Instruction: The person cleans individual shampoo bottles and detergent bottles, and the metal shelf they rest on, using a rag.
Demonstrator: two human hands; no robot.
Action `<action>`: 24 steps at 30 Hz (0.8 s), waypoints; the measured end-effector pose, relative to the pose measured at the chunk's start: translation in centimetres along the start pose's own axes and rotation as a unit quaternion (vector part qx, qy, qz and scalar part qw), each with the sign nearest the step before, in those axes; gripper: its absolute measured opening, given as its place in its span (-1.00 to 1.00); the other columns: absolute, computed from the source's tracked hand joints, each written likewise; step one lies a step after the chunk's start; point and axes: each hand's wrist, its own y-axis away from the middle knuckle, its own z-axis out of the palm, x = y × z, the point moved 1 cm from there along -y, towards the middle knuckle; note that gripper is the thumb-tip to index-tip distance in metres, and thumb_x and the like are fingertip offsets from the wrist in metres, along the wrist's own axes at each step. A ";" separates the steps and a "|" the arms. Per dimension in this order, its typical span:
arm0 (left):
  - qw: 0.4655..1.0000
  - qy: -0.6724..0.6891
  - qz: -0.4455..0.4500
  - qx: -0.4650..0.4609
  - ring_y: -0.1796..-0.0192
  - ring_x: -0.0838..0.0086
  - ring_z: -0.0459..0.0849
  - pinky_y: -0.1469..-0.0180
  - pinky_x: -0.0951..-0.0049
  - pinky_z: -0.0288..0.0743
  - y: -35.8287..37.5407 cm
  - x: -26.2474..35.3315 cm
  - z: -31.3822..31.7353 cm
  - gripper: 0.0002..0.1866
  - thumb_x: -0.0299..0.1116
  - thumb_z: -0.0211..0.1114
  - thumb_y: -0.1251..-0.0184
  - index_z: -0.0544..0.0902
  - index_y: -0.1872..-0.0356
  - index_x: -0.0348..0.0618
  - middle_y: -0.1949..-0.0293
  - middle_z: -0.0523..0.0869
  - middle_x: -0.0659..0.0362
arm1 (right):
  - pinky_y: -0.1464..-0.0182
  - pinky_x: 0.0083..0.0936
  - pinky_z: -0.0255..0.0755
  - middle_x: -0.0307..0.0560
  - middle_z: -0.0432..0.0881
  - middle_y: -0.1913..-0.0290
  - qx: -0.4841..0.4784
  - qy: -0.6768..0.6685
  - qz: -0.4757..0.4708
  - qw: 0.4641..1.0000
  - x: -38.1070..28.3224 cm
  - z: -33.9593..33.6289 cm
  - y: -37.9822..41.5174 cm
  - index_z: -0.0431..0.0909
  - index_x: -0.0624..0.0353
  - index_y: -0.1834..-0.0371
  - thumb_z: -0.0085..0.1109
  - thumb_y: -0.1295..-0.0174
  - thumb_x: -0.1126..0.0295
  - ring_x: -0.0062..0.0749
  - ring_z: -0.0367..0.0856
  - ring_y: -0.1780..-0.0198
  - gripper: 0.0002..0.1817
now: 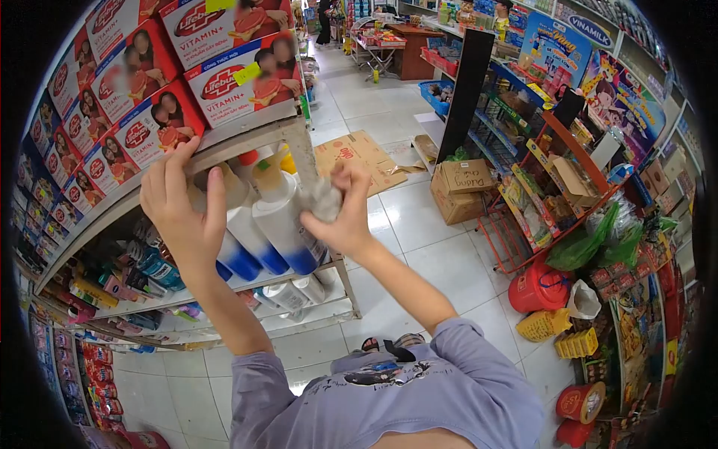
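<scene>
My left hand [179,213] rests at the shelf's upper edge [247,127], just below the red-and-white soap boxes [138,135]. Its fingers are extended, with the thumb apart. In my right hand [348,213] is a crumpled greyish-white cloth [323,199], slightly blurred, pinched between thumb and curled fingers. That cloth is by the metal corner post, close beside a white-and-blue pump bottle [278,217]. Similar bottles [243,224] stand in a row between my hands, their tops partly hidden under the upper shelf.
Lower shelves hold a teal bottle [158,266] and other toiletries. Flattened cardboard [359,161] lies on the tiled floor. Cardboard boxes [458,191], a red rack [516,232] and a red bucket [540,288] stand to the right.
</scene>
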 end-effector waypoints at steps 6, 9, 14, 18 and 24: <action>1.000 0.010 0.003 -0.001 0.17 0.29 0.40 0.05 0.39 0.17 0.0 -0.1 -0.1 -0.67 -0.42 0.14 0.03 0.49 0.15 -0.16 0.27 0.48 0.12 | 0.21 -0.63 0.27 -0.09 0.07 0.22 0.023 -0.033 -0.094 0.995 -2.8 0.5 -6.2 -0.01 0.17 0.18 0.16 0.38 0.62 -0.47 0.18 0.20 -0.35; 1.000 0.007 -0.011 -0.006 0.16 0.30 0.39 0.04 0.39 0.17 0.1 0.0 0.0 -0.67 -0.42 0.14 0.04 0.49 0.15 -0.16 0.26 0.47 0.12 | 0.22 -0.61 0.25 -0.08 0.07 0.23 0.049 0.000 -0.128 0.991 -2.4 0.9 -5.2 0.00 0.17 0.21 0.16 0.39 0.63 -0.45 0.17 0.23 -0.37; 1.000 0.010 -0.001 0.001 0.15 0.30 0.40 0.03 0.40 0.17 0.1 -0.1 0.1 -0.67 -0.43 0.15 0.04 0.48 0.15 -0.16 0.26 0.47 0.12 | 0.22 -0.54 0.17 -0.05 0.09 0.28 0.057 0.041 -0.139 0.988 -2.3 0.6 -4.0 0.00 0.16 0.27 0.18 0.40 0.63 -0.37 0.14 0.28 -0.39; 1.000 0.010 -0.005 0.004 0.15 0.30 0.40 0.03 0.40 0.16 0.2 -0.1 0.1 -0.66 -0.44 0.15 0.05 0.48 0.14 -0.16 0.25 0.47 0.12 | 0.16 -0.39 0.17 0.06 0.13 0.28 0.039 0.050 -0.104 0.993 -1.2 0.5 -1.5 0.02 0.18 0.28 0.28 0.39 0.56 -0.10 0.20 0.22 -0.37; 1.000 0.022 -0.009 0.002 0.16 0.29 0.41 0.05 0.39 0.18 0.0 -0.1 0.0 -0.68 -0.45 0.14 0.05 0.49 0.16 -0.17 0.27 0.49 0.11 | 0.15 -0.35 0.18 0.08 0.17 0.27 0.004 0.056 -0.038 0.998 2.0 0.2 4.2 0.03 0.17 0.30 0.29 0.35 0.52 -0.09 0.23 0.21 -0.40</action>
